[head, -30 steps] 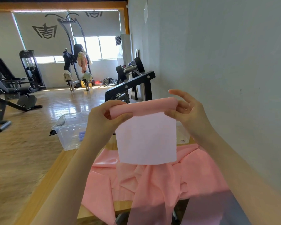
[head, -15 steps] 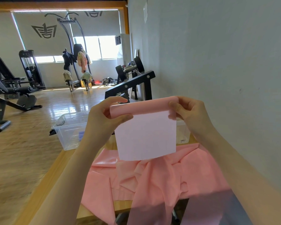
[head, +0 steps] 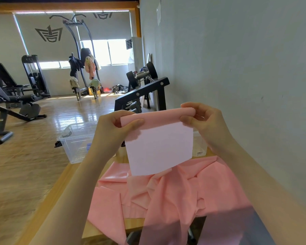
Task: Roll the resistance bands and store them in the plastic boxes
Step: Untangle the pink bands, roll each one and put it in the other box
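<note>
I hold a pink resistance band (head: 159, 144) up in front of me, its top edge rolled into a thin tube. My left hand (head: 111, 131) pinches the roll's left end between thumb and fingers. My right hand (head: 203, 121) pinches the right end. A flat length hangs down from the roll, and the rest of the band lies crumpled on the wooden bench (head: 64, 184) below. A clear plastic box (head: 74, 140) stands at the bench's far left end, with something blue inside it. A second clear box (head: 200, 147) shows partly behind my right hand.
A grey wall (head: 237, 68) runs close along my right. A black dumbbell rack (head: 145, 92) stands beyond the bench. Gym machines and benches (head: 12, 99) occupy the wooden floor at the left and back.
My right fingers have closed round the roll's right end, and the roll has turned a little; slightly less flat band hangs below it.
</note>
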